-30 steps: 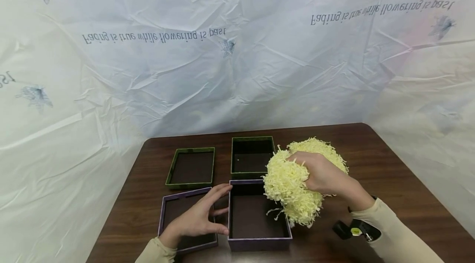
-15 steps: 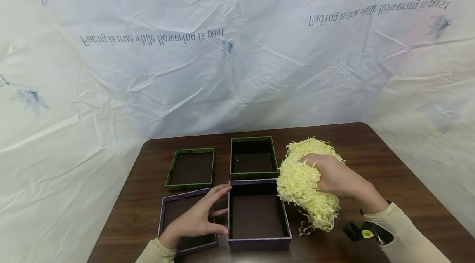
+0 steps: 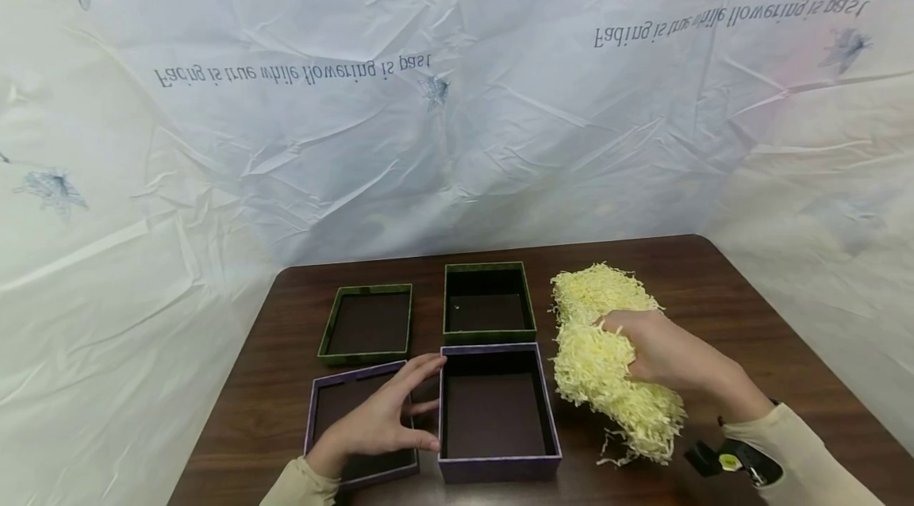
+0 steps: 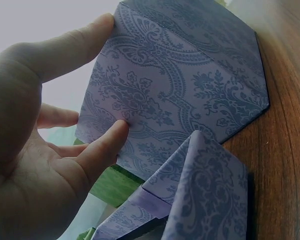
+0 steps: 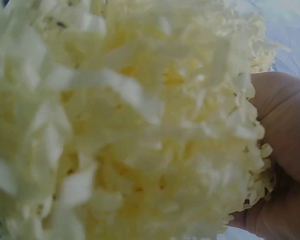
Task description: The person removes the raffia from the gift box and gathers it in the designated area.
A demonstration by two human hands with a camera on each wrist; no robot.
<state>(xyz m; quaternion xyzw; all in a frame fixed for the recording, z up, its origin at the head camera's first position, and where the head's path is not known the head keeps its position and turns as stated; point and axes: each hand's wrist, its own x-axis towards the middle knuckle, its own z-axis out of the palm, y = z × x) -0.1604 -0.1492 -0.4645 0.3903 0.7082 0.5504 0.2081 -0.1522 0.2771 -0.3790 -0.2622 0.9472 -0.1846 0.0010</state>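
My right hand [image 3: 657,347] grips a thick bunch of pale yellow shredded paper [image 3: 596,363], whose loose strands trail toward the table. The bunch hides the fingertips and fills most of the right wrist view. Right of centre, it hangs beside the purple box [image 3: 500,471], whose dark inside holds nothing. My left hand [image 3: 385,415] reaches over a shallow purple lid [image 3: 350,395], thumb and fingertips at the box's left wall. In the left wrist view those extended fingers touch the floral-patterned purple box [image 4: 180,75], and the purple lid [image 4: 210,190] stands in front of it.
A green box [image 3: 489,337] stands right behind the purple box, and a shallow green lid [image 3: 367,353] lies to its left. More yellow shredded paper [image 3: 600,288] lies behind my right hand. The wooden table [image 3: 728,308] ends at a patterned white sheet [image 3: 457,133].
My right hand has moved right and toward me with the shredded paper, from over the purple box's right edge to beside it. The left hand stays in place.
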